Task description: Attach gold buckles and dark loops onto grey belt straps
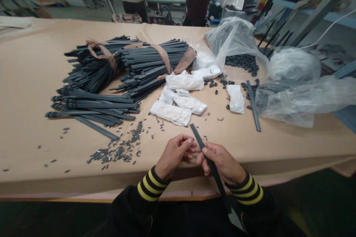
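My right hand [219, 159] is closed round a long dark strip [197, 136], whose upper end points away from me over the table edge and whose lower end hangs toward my lap. Just left of the strip is my left hand [180, 152], its fingers curled with thumb and fingertips together; whatever they may hold is too small to make out. Small dark pieces [119, 152] lie scattered on the table to the left. Beyond them rests a loose pile of dark strips [94, 105] with thicker left ends.
Tied bundles of strips [155, 59] and white packets [171, 113] lie mid-table [27, 133]. At the right are a plastic bag [230, 39] spilling dark rings [243, 63], a single strip [253, 107] and more plastic [292, 96]. Two people stand in the background.
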Tool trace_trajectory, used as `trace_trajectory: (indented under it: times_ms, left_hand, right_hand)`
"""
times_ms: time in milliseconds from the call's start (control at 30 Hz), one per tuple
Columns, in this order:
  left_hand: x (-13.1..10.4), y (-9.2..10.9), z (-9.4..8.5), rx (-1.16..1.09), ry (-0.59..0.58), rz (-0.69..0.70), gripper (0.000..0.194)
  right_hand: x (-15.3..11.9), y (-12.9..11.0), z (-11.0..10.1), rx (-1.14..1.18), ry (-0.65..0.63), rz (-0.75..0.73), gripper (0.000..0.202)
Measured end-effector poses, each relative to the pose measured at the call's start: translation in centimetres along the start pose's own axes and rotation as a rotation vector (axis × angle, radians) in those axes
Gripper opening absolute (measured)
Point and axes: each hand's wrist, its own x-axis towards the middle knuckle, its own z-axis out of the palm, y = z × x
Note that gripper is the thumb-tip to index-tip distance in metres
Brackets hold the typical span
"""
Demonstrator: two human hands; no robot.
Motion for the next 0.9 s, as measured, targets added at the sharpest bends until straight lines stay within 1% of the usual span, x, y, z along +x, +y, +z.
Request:
trace_trajectory:
  times_ms: [67, 133, 167, 200, 233, 300, 333, 400, 467, 533, 567, 600, 633, 667, 700, 733, 767, 800, 900]
  left_hand:
    - [-0.5, -0.4, 0.9, 0.035, -0.157, 0.014, 0.022]
    - [-1.0, -0.9, 1.6, 0.037, -0.340, -0.050, 0.023]
    - [-1.2, -1.1, 1.7, 0.036, -0.403, -0.099, 0.024]
    - [-1.4, -1.2, 1.6, 0.033, -0.437, -0.145, 0.024]
    - [-1.5, -1.3, 1.3, 0.030, -0.441, -0.176, 0.025]
    - [-1.5, -1.0, 0.3, 0.041, -0.384, -0.188, 0.026]
    - [-1.5, -0.8, -0.3, 0.057, -0.343, -0.175, 0.026]
    - [-1.3, -0.1, -1.3, 0.078, -0.229, -0.135, 0.025]
    - [-1.0, 0.4, -2.0, 0.057, -0.079, -0.078, 0.022]
    - [-0.7, 0.6, -2.3, 0.013, 0.034, -0.040, 0.022]
    - [-0.5, 0.6, -2.4, 0.000, 0.054, -0.036, 0.022]
    - [-0.4, 0.6, -2.3, -0.001, 0.051, -0.042, 0.023]
    - [-0.3, 0.6, -2.3, 0.006, 0.038, -0.048, 0.025]
    - [-0.1, 0.5, -2.2, 0.016, 0.024, -0.054, 0.026]
    - [-0.1, 0.5, -2.2, 0.027, 0.015, -0.058, 0.026]
    - [0.0, 0.4, -2.1, 0.036, 0.011, -0.063, 0.026]
    - [0.0, 0.4, -2.1, 0.044, 0.010, -0.070, 0.026]
    - [0.0, 0.5, -2.1, 0.050, 0.008, -0.078, 0.026]
    - [0.0, 0.6, -2.1, 0.060, -0.003, -0.100, 0.027]
  right_hand:
    - [0.4, -1.1, 0.1, 0.154, 0.176, -0.173, 0.014]
    - [0.8, -2.4, -0.4, 0.283, 0.325, -0.336, 0.014]
    - [0.8, -3.0, -1.0, 0.319, 0.376, -0.401, 0.014]
    - [0.8, -3.6, -1.6, 0.335, 0.420, -0.459, 0.014]
    - [0.6, -4.0, -2.4, 0.336, 0.460, -0.507, 0.013]
    - [-0.3, -4.3, -4.1, 0.318, 0.527, -0.557, 0.011]
    - [-0.9, -4.3, -4.9, 0.303, 0.551, -0.556, 0.010]
    - [-2.6, -3.6, -6.3, 0.267, 0.583, -0.500, 0.009]
    - [-4.4, -2.4, -7.3, 0.213, 0.592, -0.377, 0.011]
    - [-6.2, -1.0, -7.7, 0.112, 0.571, -0.172, 0.018]
    - [-7.0, -0.2, -7.7, 0.032, 0.529, -0.041, 0.023]
    - [-7.7, 0.4, -7.5, -0.067, 0.453, 0.093, 0.028]
    - [-8.2, 1.0, -7.2, -0.174, 0.347, 0.212, 0.033]
    - [-8.5, 1.4, -6.7, -0.271, 0.223, 0.297, 0.037]
    - [-8.7, 1.5, -6.1, -0.347, 0.104, 0.337, 0.038]
    - [-8.6, 1.5, -5.4, -0.397, 0.015, 0.326, 0.038]
    - [-8.4, 1.3, -4.6, -0.426, -0.018, 0.270, 0.037]
    - [-7.9, 0.9, -3.9, -0.445, 0.009, 0.183, 0.035]
    - [-5.6, -0.7, -2.0, -0.594, 0.230, -0.103, 0.027]
